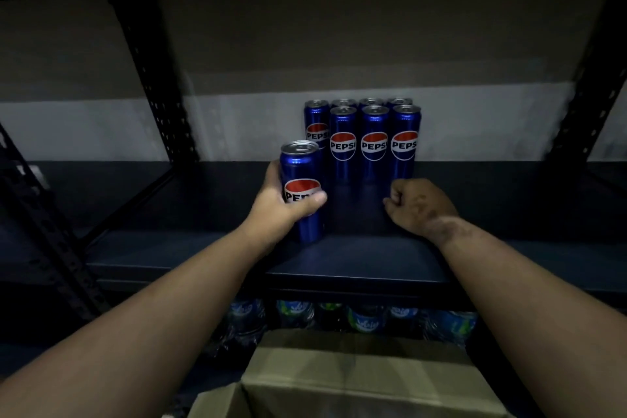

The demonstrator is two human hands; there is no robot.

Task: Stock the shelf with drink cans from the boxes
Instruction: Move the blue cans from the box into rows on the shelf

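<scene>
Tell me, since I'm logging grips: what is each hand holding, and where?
The left hand grips an upright blue Pepsi can around its lower middle. The right hand is curled, holding nothing.

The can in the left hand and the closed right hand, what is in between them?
Only bare dark shelf. In the head view, nothing sits between the held can in the left hand and the right hand.

rear cans [371, 102] mostly hidden, box [356, 380] cropped — bottles [366, 319] blurred
</scene>
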